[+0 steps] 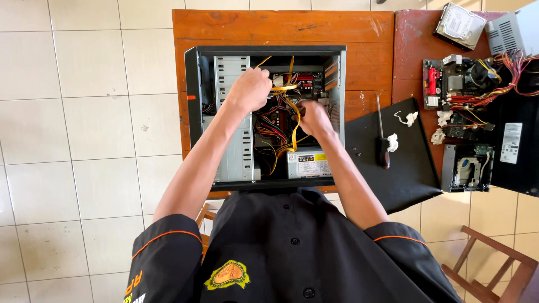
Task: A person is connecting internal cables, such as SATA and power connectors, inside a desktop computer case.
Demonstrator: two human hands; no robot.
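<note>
We are stretching both arms forward, our left hand (249, 88) curling closed, our right hand (313, 116) pinching fingers together.

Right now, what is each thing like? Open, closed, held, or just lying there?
Computer case: on its side, side panel off, open.
Left hand: closed on the yellow flat cable.
Right hand: inside the case among wires; grip unclear.
Side panel: lying flat on the table.
Screwdriver: lying on the panel, untouched.
Motherboard: out of a case, bare.

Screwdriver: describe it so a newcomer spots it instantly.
Right of the open computer case lies a flat black side panel. The screwdriver rests on its left part, thin metal shaft pointing away, dark handle nearest. The white scraps beside it are small and crumpled.
</note>
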